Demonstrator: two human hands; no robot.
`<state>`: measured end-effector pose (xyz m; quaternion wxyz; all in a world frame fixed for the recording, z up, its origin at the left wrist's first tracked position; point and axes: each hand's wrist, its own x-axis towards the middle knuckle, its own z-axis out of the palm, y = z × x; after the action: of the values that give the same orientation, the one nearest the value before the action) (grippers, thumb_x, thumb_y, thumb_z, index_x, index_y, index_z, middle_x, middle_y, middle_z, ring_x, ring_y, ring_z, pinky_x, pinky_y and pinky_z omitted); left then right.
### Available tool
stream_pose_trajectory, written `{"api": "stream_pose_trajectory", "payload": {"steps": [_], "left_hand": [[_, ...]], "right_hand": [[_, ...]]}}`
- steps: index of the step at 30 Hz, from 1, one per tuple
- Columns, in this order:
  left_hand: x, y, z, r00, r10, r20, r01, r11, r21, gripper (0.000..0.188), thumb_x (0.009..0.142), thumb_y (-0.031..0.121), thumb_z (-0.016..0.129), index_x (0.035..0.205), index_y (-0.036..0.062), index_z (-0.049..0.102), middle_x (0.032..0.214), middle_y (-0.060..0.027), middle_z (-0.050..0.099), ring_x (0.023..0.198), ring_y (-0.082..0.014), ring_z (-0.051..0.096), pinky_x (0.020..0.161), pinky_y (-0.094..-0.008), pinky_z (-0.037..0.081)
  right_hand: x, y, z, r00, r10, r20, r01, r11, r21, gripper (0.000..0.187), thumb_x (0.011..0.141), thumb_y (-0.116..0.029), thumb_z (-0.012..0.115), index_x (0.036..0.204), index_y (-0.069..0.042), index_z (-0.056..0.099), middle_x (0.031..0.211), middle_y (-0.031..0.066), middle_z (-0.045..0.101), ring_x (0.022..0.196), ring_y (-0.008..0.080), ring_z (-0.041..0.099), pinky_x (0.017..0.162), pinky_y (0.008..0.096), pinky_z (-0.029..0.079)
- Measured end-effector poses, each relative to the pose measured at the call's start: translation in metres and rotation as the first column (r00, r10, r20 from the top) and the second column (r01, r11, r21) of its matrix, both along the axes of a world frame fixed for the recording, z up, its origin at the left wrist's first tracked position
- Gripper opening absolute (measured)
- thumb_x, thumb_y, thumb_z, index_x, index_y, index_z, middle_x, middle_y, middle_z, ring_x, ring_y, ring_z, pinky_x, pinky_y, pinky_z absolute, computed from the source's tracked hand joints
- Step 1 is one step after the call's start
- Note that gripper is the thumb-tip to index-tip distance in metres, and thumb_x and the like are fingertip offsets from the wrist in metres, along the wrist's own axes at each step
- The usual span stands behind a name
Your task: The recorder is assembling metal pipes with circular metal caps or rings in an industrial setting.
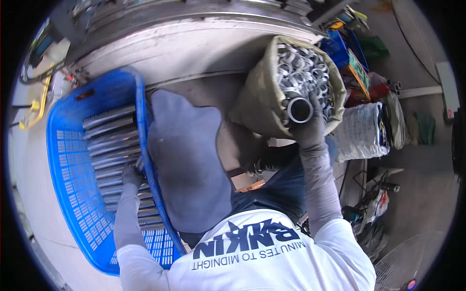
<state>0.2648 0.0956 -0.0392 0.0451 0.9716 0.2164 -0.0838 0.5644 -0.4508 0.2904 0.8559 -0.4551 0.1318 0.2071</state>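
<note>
My left hand (132,175), in a dark glove, reaches over the near side of a blue plastic basket (141,97). Its fingers are closed at the right end of a metal tube (139,163); part of the grip is hidden. Other long metal tubes (109,165) lie side by side in the basket. Also gloved, my right hand (310,131) grips a round metal ring (290,112), its dark opening facing up. This hand is at the near rim of a pale woven sack (259,97), heaped with small metal rings (301,63).
A grey padded sheet (187,160) covers the area between basket and sack. Behind runs a pale machine base (194,48). Right of the sack stand blue bins (335,47) and a white bag (359,133). A fan guard (412,262) shows at lower right.
</note>
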Motion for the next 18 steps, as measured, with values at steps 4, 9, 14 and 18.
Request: {"api": "stream_pose_trajectory", "payload": {"steps": [4, 9, 14, 18], "left_hand": [[0.038, 0.039, 0.04, 0.884, 0.432, 0.177, -0.333, 0.85, -0.408, 0.052, 0.081, 0.032, 0.086, 0.117, 0.0, 0.065, 0.099, -0.0207, 0.071, 0.087, -0.0388, 0.07, 0.083, -0.0472, 0.054], [0.121, -0.054, 0.26, 0.782, 0.169, 0.6, 0.088, 0.923, -0.376, 0.046, 0.081, 0.02, 0.084, 0.121, 0.003, 0.066, 0.106, -0.0176, 0.07, 0.094, -0.0358, 0.067, 0.085, -0.0458, 0.053], [0.164, -0.197, 0.398, 0.565, -0.458, 0.687, 0.609, 0.793, 0.027, 0.056, 0.073, 0.021, 0.084, 0.124, 0.006, 0.065, 0.103, -0.0159, 0.067, 0.093, -0.0386, 0.066, 0.082, -0.0478, 0.052], [0.178, -0.278, 0.406, 0.59, -0.61, 0.528, 0.707, 0.706, 0.026, 0.06, 0.071, 0.023, 0.083, 0.124, 0.0049, 0.063, 0.107, -0.0163, 0.068, 0.097, -0.0367, 0.066, 0.086, -0.047, 0.051]], "right_hand": [[-0.013, 0.008, 0.006, 0.997, 0.055, -0.049, -0.037, 0.952, 0.305, 0.064, 0.111, -0.055, 0.037, 0.127, 0.0, 0.066, 0.103, 0.0189, 0.074, 0.083, 0.0274, 0.072, 0.075, 0.0375, 0.06], [-0.024, 0.014, 0.005, 0.972, 0.196, 0.128, -0.23, 0.908, 0.35, 0.066, 0.112, -0.055, 0.037, 0.132, 0.003, 0.062, 0.098, 0.0135, 0.071, 0.079, 0.0255, 0.07, 0.069, 0.0352, 0.058], [-0.042, 0.013, 0.011, 0.983, 0.054, 0.175, -0.081, 0.986, 0.149, 0.056, 0.112, -0.047, 0.041, 0.128, 0.002, 0.064, 0.094, 0.0103, 0.069, 0.074, 0.0191, 0.065, 0.068, 0.0306, 0.054], [-0.051, 0.006, 0.007, 0.684, 0.316, 0.658, 0.2, 0.785, -0.586, 0.028, 0.106, -0.016, 0.048, 0.118, -0.001, 0.069, 0.099, 0.0097, 0.07, 0.085, 0.0195, 0.068, 0.081, 0.0295, 0.054]]}}
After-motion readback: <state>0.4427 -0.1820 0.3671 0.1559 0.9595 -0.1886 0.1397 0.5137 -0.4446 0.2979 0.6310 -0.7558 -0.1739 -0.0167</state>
